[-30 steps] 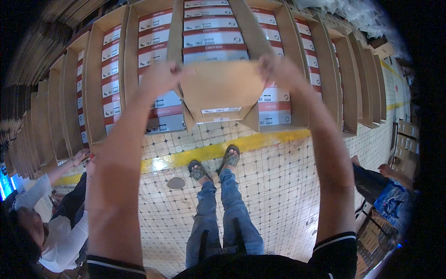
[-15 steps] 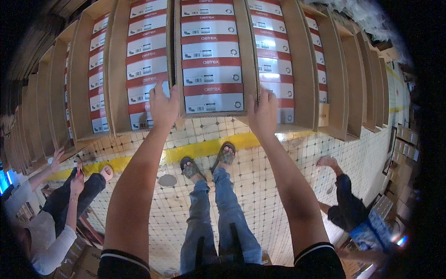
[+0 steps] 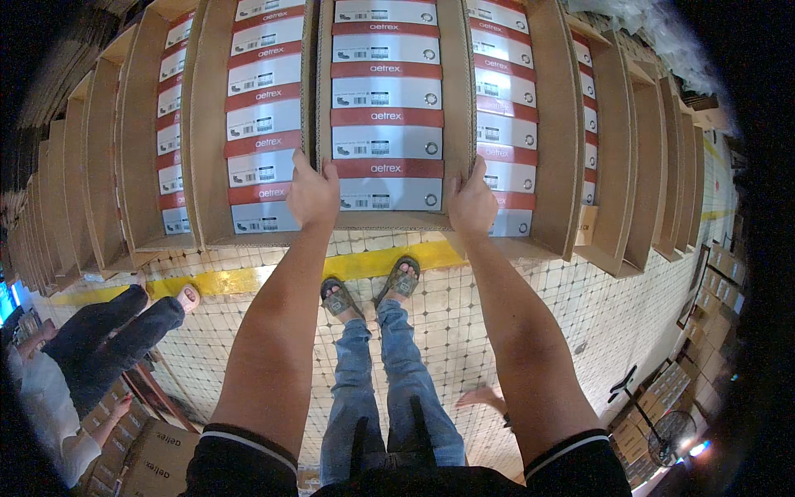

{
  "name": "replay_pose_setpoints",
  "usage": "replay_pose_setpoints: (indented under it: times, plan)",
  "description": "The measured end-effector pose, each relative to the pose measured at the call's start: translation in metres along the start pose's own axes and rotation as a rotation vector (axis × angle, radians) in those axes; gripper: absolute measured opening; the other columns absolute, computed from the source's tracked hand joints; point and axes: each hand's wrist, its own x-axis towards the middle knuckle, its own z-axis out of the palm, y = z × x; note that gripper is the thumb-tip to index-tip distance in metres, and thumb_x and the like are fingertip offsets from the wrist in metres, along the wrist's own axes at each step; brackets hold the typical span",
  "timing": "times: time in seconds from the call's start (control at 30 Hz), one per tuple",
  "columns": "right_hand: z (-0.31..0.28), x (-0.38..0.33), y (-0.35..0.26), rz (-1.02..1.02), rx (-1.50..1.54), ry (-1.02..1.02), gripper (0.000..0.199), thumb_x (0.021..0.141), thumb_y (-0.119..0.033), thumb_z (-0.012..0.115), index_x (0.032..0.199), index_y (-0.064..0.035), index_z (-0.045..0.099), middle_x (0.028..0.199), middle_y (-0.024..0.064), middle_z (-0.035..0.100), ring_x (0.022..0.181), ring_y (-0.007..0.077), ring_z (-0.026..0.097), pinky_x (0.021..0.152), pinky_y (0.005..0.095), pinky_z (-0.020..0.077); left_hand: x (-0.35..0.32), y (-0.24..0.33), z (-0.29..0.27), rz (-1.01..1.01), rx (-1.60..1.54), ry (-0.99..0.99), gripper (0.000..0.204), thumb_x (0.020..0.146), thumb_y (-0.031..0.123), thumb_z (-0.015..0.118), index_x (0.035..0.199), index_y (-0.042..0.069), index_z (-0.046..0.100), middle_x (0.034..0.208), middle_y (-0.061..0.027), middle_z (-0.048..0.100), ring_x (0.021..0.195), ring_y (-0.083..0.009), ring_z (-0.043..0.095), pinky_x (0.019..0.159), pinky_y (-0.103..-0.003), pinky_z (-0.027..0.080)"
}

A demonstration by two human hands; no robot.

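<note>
Straight ahead is an open cardboard carton (image 3: 389, 220) holding a column of shoeboxes (image 3: 386, 142), white with red lid edges and printed labels. My left hand (image 3: 313, 195) is closed over its left wall near the front corner. On the opposite wall, my right hand (image 3: 472, 203) grips in the same way, thumb inside and fingers outside, partly hidden. Similar cartons stand tight on both sides: a left carton (image 3: 207, 124) and a right carton (image 3: 553, 157), each with more red-and-white shoeboxes. Both my arms reach forward, nearly straight.
More open cartons (image 3: 642, 182) curve away in a row to both sides. A yellow line (image 3: 364, 263) crosses the tiled floor (image 3: 397, 340) by my sandals. A person (image 3: 116, 331) is at the left; another's bare foot (image 3: 479, 398) shows beside my right arm. A fan (image 3: 671, 435) stands lower right.
The middle carton looks larger and its front edge sits lower in view; both my hands keep hold of it. The person at right has moved behind my right arm, and the person at left has shifted.
</note>
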Motion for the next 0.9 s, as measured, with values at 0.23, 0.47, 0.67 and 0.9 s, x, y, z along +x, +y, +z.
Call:
replay_pose_setpoints:
  times: [0.23, 0.47, 0.67, 0.9]
  plan:
    - [0.001, 0.002, -0.001, 0.025, -0.007, -0.06, 0.05, 0.092, -0.03, 0.056, 0.134, -0.0109, 0.038, 0.084, 0.0197, 0.07, 0.07, 0.0397, 0.068, 0.06, 0.0505, 0.054, 0.0, 0.0, 0.002, -0.018, -0.015, 0.007, 0.056, 0.093, 0.045, 0.053, 0.133, 0.007, 0.04, 0.093, -0.0268, 0.067, 0.085, -0.0463, 0.066, 0.074, -0.055, 0.051]
    - [-0.001, 0.002, -0.003, 0.079, 0.044, -0.106, 0.055, 0.09, -0.026, 0.057, 0.138, -0.011, 0.036, 0.094, 0.0218, 0.068, 0.077, 0.0409, 0.068, 0.067, 0.0513, 0.053, 0.0, 0.01, -0.009, -0.075, -0.016, -0.049, 0.057, 0.093, 0.044, 0.053, 0.134, 0.007, 0.04, 0.098, -0.0284, 0.067, 0.085, -0.0472, 0.066, 0.073, -0.055, 0.052]
    - [0.003, 0.002, 0.002, 0.039, 0.043, -0.098, 0.06, 0.087, -0.023, 0.06, 0.139, -0.0075, 0.035, 0.102, 0.0223, 0.067, 0.076, 0.0387, 0.068, 0.063, 0.049, 0.0553, 0.001, 0.011, -0.008, -0.052, -0.025, -0.027, 0.056, 0.089, 0.03, 0.059, 0.134, 0.005, 0.039, 0.101, -0.0254, 0.067, 0.084, -0.0447, 0.066, 0.073, -0.053, 0.053]
    - [0.004, 0.002, 0.005, 0.005, 0.069, -0.078, 0.057, 0.091, -0.024, 0.058, 0.14, -0.0058, 0.035, 0.099, 0.0225, 0.067, 0.077, 0.0398, 0.068, 0.063, 0.0493, 0.0548, 0.001, 0.013, -0.008, -0.051, -0.037, -0.012, 0.055, 0.088, 0.028, 0.06, 0.135, 0.006, 0.041, 0.103, -0.0251, 0.067, 0.087, -0.0442, 0.065, 0.074, -0.052, 0.053]
